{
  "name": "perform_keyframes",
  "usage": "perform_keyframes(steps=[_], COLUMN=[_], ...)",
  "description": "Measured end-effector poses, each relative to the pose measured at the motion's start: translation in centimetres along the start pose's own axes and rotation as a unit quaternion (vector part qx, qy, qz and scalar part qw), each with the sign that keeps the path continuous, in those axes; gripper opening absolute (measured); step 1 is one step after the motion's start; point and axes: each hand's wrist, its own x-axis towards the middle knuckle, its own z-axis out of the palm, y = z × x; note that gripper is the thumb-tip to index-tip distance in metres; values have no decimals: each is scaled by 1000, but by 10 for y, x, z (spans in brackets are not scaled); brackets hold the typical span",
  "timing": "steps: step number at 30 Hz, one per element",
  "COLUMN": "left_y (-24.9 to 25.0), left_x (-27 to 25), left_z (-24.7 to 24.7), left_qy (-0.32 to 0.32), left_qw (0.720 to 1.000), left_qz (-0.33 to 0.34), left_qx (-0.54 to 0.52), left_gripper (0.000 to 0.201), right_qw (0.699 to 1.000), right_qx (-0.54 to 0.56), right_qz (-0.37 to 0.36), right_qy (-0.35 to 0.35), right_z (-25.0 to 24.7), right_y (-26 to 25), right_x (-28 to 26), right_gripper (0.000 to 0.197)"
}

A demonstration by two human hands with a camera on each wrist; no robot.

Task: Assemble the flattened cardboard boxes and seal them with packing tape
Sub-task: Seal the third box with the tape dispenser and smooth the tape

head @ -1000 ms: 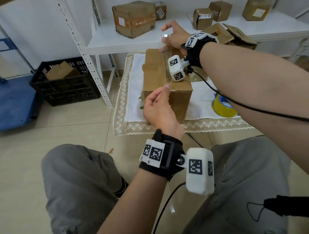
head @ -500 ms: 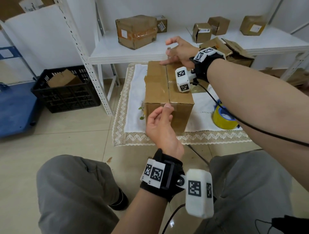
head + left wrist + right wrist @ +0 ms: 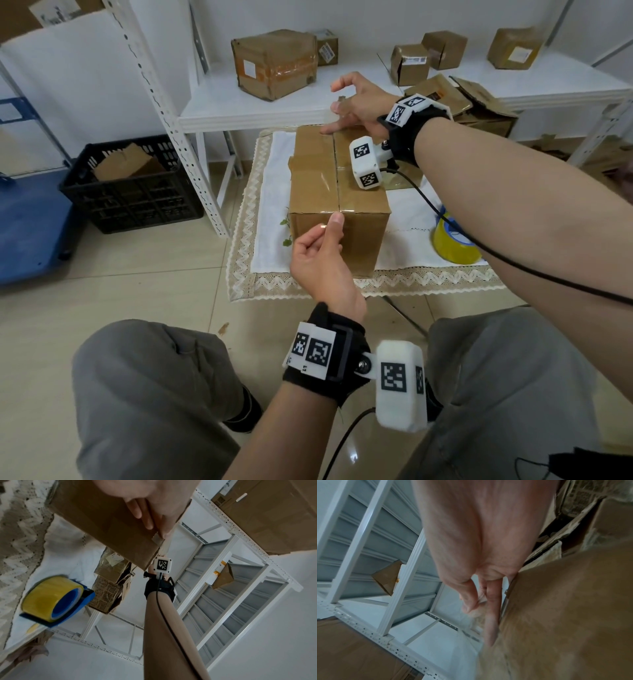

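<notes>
A brown cardboard box [image 3: 315, 192] stands closed on a white cloth, with a strip of clear tape [image 3: 337, 185] lying along its top seam. My left hand [image 3: 330, 226] pinches the near end of the tape [image 3: 157, 539] at the box's front top edge [image 3: 120, 524]. My right hand [image 3: 337, 109] reaches over the far end with its fingers spread, and one straight finger presses down on the far top edge. In the right wrist view its fingers [image 3: 489, 601] lie straight along the box [image 3: 565, 608]. The tape roll [image 3: 454, 245] sits right of the box.
The yellow roll in its blue dispenser [image 3: 53, 600] rests on the lace-edged cloth [image 3: 267, 219]. Behind stands a white shelf [image 3: 253, 111] with several sealed boxes [image 3: 274, 65]. A black crate [image 3: 133, 192] and a blue cart [image 3: 30, 236] are at the left. My knees are below.
My left hand brought the near tape end down to the box's front edge. My right hand lowered the far end onto the box top and spread its fingers.
</notes>
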Motion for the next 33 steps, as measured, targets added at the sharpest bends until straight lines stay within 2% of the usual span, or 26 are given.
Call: perform_keyframes(steps=[7, 9, 10, 12, 14, 16, 18, 20, 26, 30, 32, 33], left_y=[2, 3, 5, 12, 17, 20, 24, 29, 48, 72, 86, 93], left_x=[6, 7, 8, 11, 16, 26, 36, 47, 64, 73, 75, 75], left_z=[-4, -5, -6, -10, -14, -17, -20, -22, -20, -13, -3, 2], left_qy=[16, 15, 11, -20, -62, -107, -168, -223, -284, -330, -358, -368], left_qw=[998, 995, 987, 952, 892, 836, 797, 771, 730, 644, 585, 545], left_qz=[-12, 41, 93, 229, 360, 433, 454, 462, 464, 459, 437, 428], left_qx=[55, 93, 131, 205, 266, 321, 361, 378, 414, 515, 582, 620], left_gripper=[54, 54, 54, 53, 50, 47, 32, 21, 21, 40, 51, 57], right_qw=[1000, 1000, 1000, 1000, 1000, 1000, 1000, 1000, 1000, 999, 999, 999], right_qx=[7, 7, 7, 5, 0, -3, -2, -1, -8, -29, -40, -46], right_qz=[-3, -4, -5, -7, -9, -9, -9, -6, -6, -6, -4, -4], right_qy=[14, 16, 17, 18, 17, 14, 15, 17, 26, 23, 24, 23], right_z=[-2, -2, -3, -2, -2, -3, -4, -5, -4, 0, 1, 1], right_y=[3, 4, 4, 3, 3, 3, 4, 4, 3, 0, -2, -3], right_x=[1, 2, 1, 0, -1, -1, -1, -1, -1, -3, -3, -2], right_gripper=[34, 34, 34, 35, 36, 35, 35, 36, 36, 35, 36, 37])
